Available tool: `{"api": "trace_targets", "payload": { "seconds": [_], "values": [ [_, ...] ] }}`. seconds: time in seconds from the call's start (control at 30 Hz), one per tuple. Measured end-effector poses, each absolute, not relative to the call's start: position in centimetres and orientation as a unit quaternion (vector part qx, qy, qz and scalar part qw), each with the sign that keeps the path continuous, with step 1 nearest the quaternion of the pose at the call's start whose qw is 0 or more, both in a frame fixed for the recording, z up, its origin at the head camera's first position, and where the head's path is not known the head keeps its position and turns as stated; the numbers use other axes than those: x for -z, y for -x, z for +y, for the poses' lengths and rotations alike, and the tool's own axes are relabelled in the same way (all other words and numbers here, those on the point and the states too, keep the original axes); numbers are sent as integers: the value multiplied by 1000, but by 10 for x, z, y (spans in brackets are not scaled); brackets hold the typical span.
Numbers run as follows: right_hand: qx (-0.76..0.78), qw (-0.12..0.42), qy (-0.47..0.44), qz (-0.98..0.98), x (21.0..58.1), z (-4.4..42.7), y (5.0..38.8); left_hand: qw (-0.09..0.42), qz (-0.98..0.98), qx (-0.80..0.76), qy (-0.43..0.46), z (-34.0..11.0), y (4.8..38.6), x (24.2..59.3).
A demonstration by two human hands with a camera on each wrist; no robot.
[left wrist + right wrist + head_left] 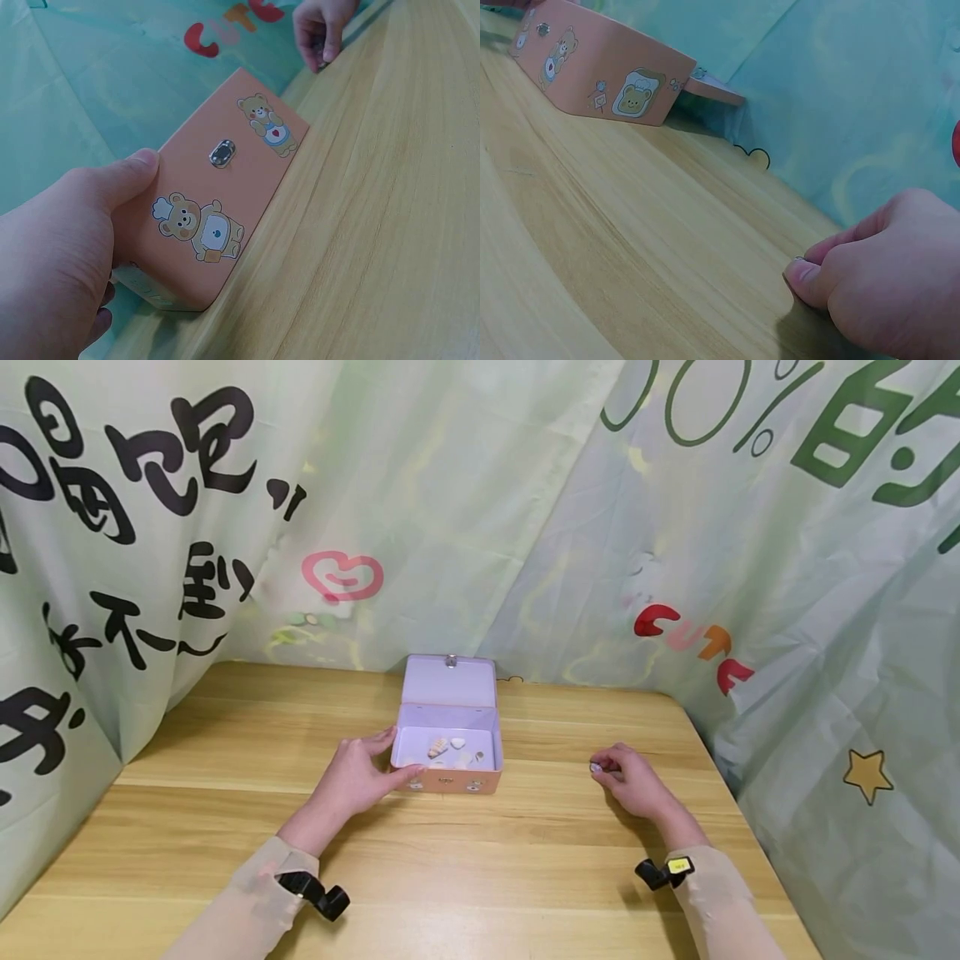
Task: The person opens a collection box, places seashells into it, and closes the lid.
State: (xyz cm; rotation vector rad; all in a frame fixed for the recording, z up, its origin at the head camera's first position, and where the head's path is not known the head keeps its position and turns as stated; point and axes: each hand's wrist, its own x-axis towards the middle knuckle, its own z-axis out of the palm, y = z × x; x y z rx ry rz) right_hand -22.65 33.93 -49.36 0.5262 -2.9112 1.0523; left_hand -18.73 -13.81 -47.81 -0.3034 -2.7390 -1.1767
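A pink tin box [450, 783] with a lilac inside stands on the table, its hinged lid [450, 683] raised at the back. Bear pictures and a metal clasp [223, 154] show on its front. Several small charm-like pieces [437, 748] lie inside, one of them a white heart shape [457, 743]. My left hand [360, 775] holds the box by its left front corner, thumb on the front wall, fingers along the left side. To the right of the box, my right hand [628, 781] pinches a small shiny piece [596, 767] low over the tabletop; the fingers hide most of it.
The wooden table [525, 877] reaches a hanging printed curtain [465, 527] at the back and both sides. The raised lid stands close to this curtain. Each wrist wears a black camera mount [315, 893].
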Motion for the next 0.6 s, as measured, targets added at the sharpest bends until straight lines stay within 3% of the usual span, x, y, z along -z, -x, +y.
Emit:
{"api": "trace_targets", "payload": {
  "seconds": [0.6],
  "values": [
    [-329, 46, -196, -923, 468, 323, 230, 72, -911, 393, 100, -138, 188, 478]
  ]
}}
